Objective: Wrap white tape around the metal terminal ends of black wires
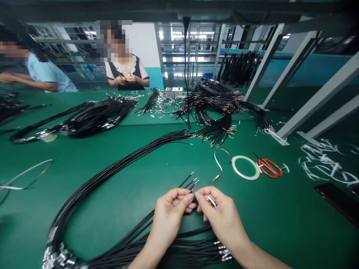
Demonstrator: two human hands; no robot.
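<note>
My left hand (172, 211) is closed in a pinch on the tip of a thin black cable (146, 216). A few bare-tipped cable ends (192, 181) stick out just beyond its fingers. Close against it, my right hand (220, 213) pinches at the same cable tip, and a curled white-backed strip of tape (211, 201) shows between its fingers. What lies exactly between the fingertips is too small to make out. Under both hands runs a bundle of black cables (126, 254), some with metal connectors (223, 251) at their ends.
Beyond my right hand lie a tape roll (234, 172) with a copper-coloured tail and orange-handled scissors (270, 168). White strips (322, 157) and a dark phone (336, 203) lie right. Cable heaps (213, 97) stand behind, near metal posts (314, 93). Two people work across the table.
</note>
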